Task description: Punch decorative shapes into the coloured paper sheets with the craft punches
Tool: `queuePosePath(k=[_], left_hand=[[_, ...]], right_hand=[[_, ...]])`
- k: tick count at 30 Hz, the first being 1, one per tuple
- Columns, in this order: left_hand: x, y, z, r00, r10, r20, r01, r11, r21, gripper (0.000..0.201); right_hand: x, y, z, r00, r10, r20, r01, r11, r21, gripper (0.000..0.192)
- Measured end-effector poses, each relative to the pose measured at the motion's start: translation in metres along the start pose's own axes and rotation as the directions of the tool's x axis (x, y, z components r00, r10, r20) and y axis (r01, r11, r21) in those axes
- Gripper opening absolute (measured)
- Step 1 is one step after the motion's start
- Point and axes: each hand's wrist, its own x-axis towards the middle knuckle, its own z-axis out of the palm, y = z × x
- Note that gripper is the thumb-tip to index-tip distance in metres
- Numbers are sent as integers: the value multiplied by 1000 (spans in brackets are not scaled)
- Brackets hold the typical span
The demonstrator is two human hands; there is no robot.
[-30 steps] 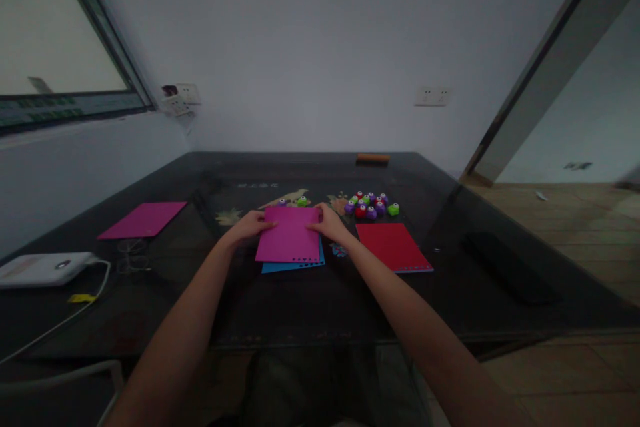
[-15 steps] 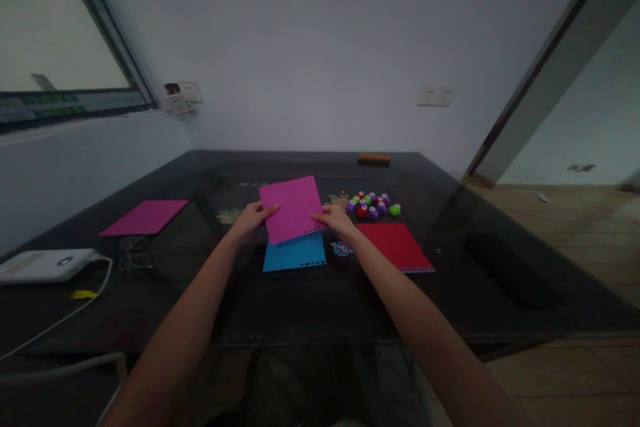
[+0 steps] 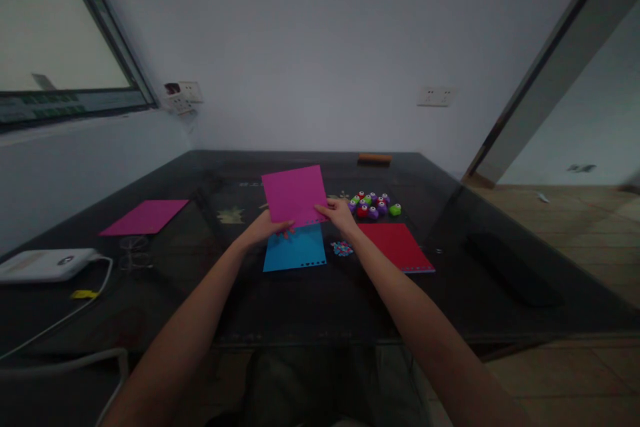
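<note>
Between both hands I hold up a pink sheet of paper (image 3: 295,193), tilted, with a row of small punched holes along its lower edge. My left hand (image 3: 267,227) grips its lower left corner, fingers partly behind it. On the right edge, my right hand (image 3: 336,212) pinches the sheet between thumb and fingers. Below lies a blue sheet of paper (image 3: 295,250) on the table, with punched shapes along its near edge; its far part is covered by the pink sheet. A small heap of colourful punched-out bits (image 3: 342,249) sits just right of the blue sheet.
Red paper (image 3: 395,245) lies to the right, below a cluster of several colourful eyed punches (image 3: 370,205). Farther left are another pink sheet (image 3: 145,217), clear glasses (image 3: 134,253) and a white device (image 3: 47,265) with a cable. A dark case (image 3: 513,269) rests on the right.
The pink sheet has risen and tipped more upright, uncovering more of the blue sheet. My left hand has shifted from its left edge to the lower left corner.
</note>
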Motion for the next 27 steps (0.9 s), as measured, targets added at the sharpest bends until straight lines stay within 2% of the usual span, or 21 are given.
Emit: queuePosePath(k=[3,6,8,10,13,17,20,27], left_hand=[[1,0,-5,1000,21,-21,-20,999,38,33],[3,-1,-14,988,12,-153,-8,1000,28,33],[3,-3,-19,953,-10,-303,-3,999,-41,33],[3,-4,-23,900,-42,-433,-15,992,-128,34],[1,-5,-24,841,-91,-534,-34,975,-221,36],[0,-3,-24,799,-131,-587,-69,950,-305,36],[1,-1,-24,783,-154,-602,-100,925,-366,36],[4,-4,-24,776,-150,-612,-126,915,-384,36]], right_hand=[[-1,-4,-2,998,-52,-21,50,995,-87,37],[-1,-8,-7,997,-71,-41,65,989,-131,39],[1,-10,-10,998,-45,-36,40,988,-146,40],[5,-11,-13,998,-29,-47,21,984,-179,38],[14,-9,-16,997,-22,-78,1,966,-260,33],[32,-4,-11,995,11,-100,-55,895,-444,22],[45,2,-1,994,27,-110,-81,845,-529,17],[62,16,45,996,23,-81,-73,718,-692,14]])
